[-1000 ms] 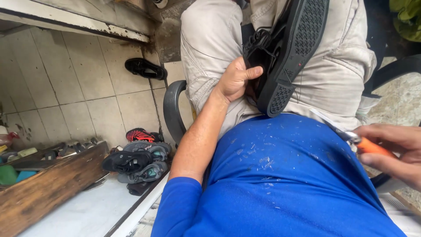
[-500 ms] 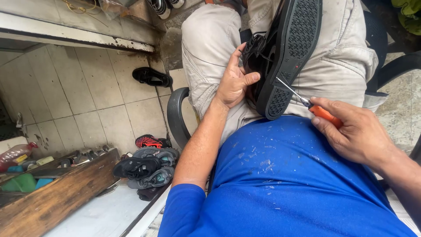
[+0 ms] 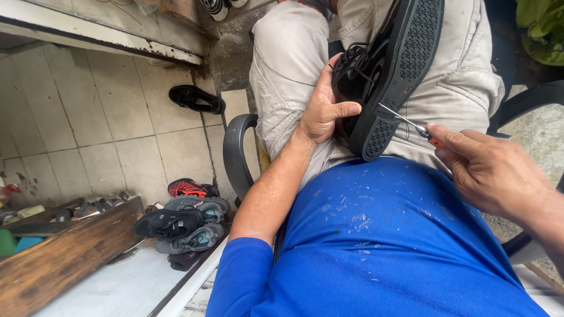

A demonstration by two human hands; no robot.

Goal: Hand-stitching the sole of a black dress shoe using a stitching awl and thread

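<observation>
Pressing awl (image 3: 405,120) into black shoe (image 3: 390,70) sole, left hand (image 3: 323,108) steadying it

The black shoe (image 3: 376,70) has a glossy, smooth upper and a matt rubber sole moulded in a fine grid of small studs. The awl (image 3: 411,123) has a thin bright metal shaft and an orange plastic-looking handle. The trousers (image 3: 294,70) are matt beige woven cloth, creased. The shirt (image 3: 382,246) is smooth blue cloth flecked with pale specks. The wall tiles (image 3: 106,123) look glazed and grimy. The wooden box (image 3: 64,258) is rough, dark and worn.
</observation>
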